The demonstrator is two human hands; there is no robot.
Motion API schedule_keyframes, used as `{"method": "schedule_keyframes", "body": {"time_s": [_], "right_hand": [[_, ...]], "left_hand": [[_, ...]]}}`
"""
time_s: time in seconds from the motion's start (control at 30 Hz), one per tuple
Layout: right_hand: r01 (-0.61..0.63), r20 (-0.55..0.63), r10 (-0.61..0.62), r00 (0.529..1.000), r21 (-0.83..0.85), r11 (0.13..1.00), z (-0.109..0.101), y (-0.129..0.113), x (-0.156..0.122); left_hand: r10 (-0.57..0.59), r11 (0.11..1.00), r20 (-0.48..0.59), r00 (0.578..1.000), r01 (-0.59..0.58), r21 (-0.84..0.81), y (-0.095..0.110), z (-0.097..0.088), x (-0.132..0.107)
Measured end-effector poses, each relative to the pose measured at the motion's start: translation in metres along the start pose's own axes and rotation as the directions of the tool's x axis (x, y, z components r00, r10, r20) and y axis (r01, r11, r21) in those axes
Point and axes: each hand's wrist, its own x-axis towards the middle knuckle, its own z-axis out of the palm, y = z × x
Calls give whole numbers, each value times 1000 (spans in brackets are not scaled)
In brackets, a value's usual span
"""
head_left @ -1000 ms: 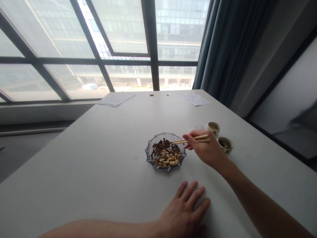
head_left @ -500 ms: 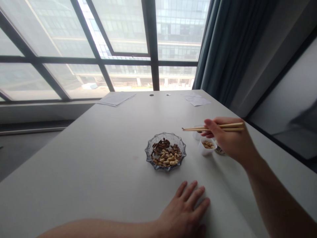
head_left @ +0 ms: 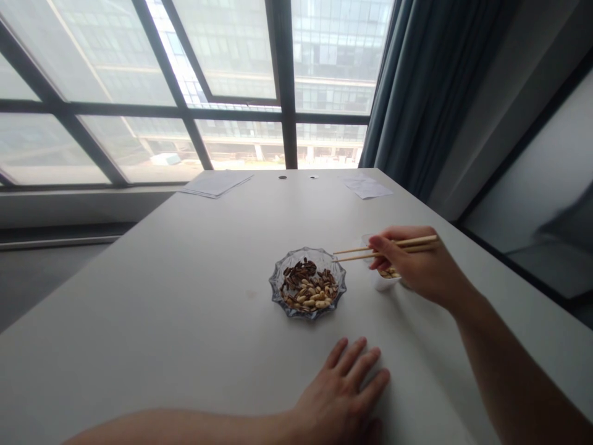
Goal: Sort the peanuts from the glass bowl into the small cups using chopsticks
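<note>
Two chopsticks pinched firmly in the right hand swing back from the white cup, tips now at the rim of the cut-glass dish of peanuts; left hand lies open, flat on the desk.

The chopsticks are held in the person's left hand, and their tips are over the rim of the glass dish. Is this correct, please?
Not quite. The head view shows the chopsticks in the right hand, not the left hand. Their tips are indeed over the rim of the glass dish.
</note>
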Motion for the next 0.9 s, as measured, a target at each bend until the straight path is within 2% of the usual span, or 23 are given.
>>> {"method": "schedule_keyframes", "body": {"time_s": [0.07,0.2,0.37,0.6,0.67,0.8,0.9], "right_hand": [[-7,113,3,994,30,1000,8,-2,-3],[52,215,-54,975,13,999,20,6,-1],[118,267,-115,957,3,993,28,18,2],[194,326,-167,930,-50,980,31,20,3],[187,317,-166,934,-38,982,32,21,3],[64,208,-70,976,36,997,34,19,3],[13,166,-25,986,72,997,36,18,2]], "left_hand": [[0,1000,-1,1000,0,5,0,-1,0],[18,1000,8,1000,-18,3,-1,-4,1],[31,1000,-2,1000,-31,2,-3,-5,0],[28,1000,-17,999,-28,15,-2,-7,1],[34,999,-9,999,-34,12,-2,-9,1],[35,999,-3,999,-35,0,-2,-10,1],[27,1000,1,1000,-27,-9,-2,-9,1]]}}
